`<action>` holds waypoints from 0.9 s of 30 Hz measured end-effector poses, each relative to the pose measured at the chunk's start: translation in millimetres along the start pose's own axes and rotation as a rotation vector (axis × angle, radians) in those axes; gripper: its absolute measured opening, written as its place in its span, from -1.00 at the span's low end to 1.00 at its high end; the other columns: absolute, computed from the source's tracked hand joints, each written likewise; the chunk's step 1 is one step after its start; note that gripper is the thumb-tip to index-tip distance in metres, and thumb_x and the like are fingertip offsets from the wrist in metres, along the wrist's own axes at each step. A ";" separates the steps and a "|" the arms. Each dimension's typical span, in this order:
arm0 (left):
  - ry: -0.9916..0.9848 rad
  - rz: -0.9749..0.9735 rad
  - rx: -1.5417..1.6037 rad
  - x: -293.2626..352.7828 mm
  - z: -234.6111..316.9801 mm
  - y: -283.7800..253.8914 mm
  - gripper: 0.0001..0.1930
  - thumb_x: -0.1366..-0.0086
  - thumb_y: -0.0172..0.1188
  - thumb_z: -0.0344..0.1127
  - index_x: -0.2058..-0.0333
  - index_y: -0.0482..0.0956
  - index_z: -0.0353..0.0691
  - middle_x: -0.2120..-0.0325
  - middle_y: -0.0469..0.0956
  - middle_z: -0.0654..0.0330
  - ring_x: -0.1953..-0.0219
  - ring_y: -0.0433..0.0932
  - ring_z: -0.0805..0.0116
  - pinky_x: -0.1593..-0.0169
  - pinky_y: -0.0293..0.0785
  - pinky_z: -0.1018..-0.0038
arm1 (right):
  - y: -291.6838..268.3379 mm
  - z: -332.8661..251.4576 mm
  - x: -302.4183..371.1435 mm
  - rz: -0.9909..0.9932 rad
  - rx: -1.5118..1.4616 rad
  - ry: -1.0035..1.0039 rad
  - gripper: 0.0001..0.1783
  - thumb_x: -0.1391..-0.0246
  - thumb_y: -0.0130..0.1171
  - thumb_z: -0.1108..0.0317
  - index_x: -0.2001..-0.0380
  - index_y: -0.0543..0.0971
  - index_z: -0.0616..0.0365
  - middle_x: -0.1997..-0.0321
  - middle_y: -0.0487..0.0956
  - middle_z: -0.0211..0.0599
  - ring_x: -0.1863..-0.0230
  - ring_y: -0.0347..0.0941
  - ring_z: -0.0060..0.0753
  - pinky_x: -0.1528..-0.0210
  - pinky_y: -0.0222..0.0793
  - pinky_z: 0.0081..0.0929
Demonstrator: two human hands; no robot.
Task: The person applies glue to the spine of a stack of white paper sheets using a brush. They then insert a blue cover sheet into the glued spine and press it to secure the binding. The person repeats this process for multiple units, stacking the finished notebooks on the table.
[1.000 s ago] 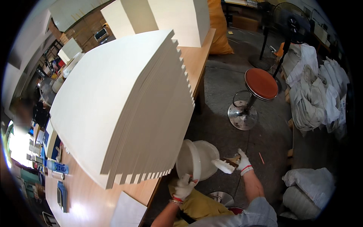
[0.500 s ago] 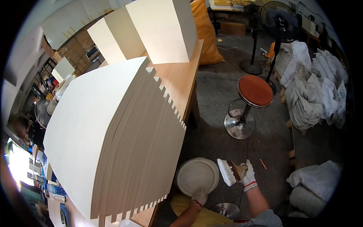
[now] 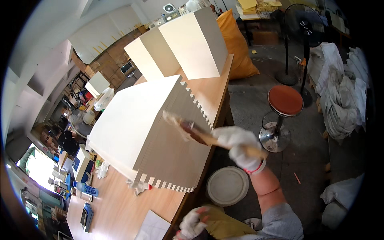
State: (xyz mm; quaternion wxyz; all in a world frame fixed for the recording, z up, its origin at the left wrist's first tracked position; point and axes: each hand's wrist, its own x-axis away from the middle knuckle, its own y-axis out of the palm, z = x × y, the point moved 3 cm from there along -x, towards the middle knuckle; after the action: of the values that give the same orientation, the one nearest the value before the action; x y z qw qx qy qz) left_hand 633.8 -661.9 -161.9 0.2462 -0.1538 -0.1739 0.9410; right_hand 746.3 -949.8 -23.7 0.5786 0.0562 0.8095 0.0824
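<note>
Brush point(image 3: 194, 131): located in front of the layered side of the pale stack point(image 3: 128, 120), above the table edge. The right hand point(image 3: 240, 146), in a white knitted glove with a red cuff, closes firmly around the wooden handle, whose end projects behind the fingers. This grip appears chosen to leave the bristles free and directed away from the forearm. Contact between bristles and stack cannot be confirmed, because the brush tip is blurred.

The left hand point(image 3: 194, 224), also gloved, is near the lower table edge with fingers partly curled. No object is visible in it; whether it grips anything cannot be determined.

The stack rests on the wooden table point(image 3: 104, 204) close to its right edge, a position that probably keeps the layered side within reach of the right hand. The round tub point(image 3: 228, 186) stands low beside the table, below the right forearm's side of the work, presumably for easy access. Whether its pale disc-like top is a lid cannot be determined.

Appearance of the brush: broad and flat; whitish bristles, dark reddish-brown middle band, light wooden handle. Appearance of the stack: smooth off-white top, beige-grey layered side, and regularly stepped, tooth-like edges at both ends.
</note>
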 end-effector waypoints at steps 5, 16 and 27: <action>0.117 0.358 -0.325 18.9 99.5 -102.4 -0.52 -0.13 0.25 -0.38 -0.05 0.41 -0.30 0.07 0.50 -0.02 0.08 0.51 0.07 0.01 0.45 0.25 | 37.5 -26.8 73.9 -0.113 0.277 0.005 -0.80 0.03 0.35 0.42 0.33 0.58 0.24 0.21 0.60 -0.03 0.22 0.60 -0.07 0.22 0.58 -0.38; 0.174 0.336 -0.468 -175.5 196.0 -222.2 -0.63 -0.24 -0.08 -0.52 -0.04 0.42 -0.31 0.05 0.48 0.19 0.01 0.41 0.41 -0.07 0.32 0.51 | -50.5 86.5 103.2 0.279 -0.149 0.439 -0.89 0.00 0.26 0.59 0.36 0.59 0.22 0.18 0.63 -0.26 0.00 0.53 -0.32 -0.07 0.43 -0.44; 0.267 0.091 -1.073 -208.1 206.3 -208.6 -0.72 -0.31 -0.02 -0.36 0.06 0.55 -0.28 0.38 0.38 0.09 0.30 0.39 0.32 0.17 0.36 0.41 | 24.5 6.8 37.8 0.099 0.669 -0.106 -0.76 0.06 0.25 0.54 0.25 0.57 0.13 0.19 0.62 -0.12 0.13 0.58 -0.10 0.09 0.51 -0.45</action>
State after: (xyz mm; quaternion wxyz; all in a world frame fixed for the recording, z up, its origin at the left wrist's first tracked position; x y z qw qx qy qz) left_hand 814.9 -650.6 148.7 0.1125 -0.3830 -0.5894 0.7023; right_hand 740.4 -918.3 -56.1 0.5644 0.2862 0.7569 -0.1630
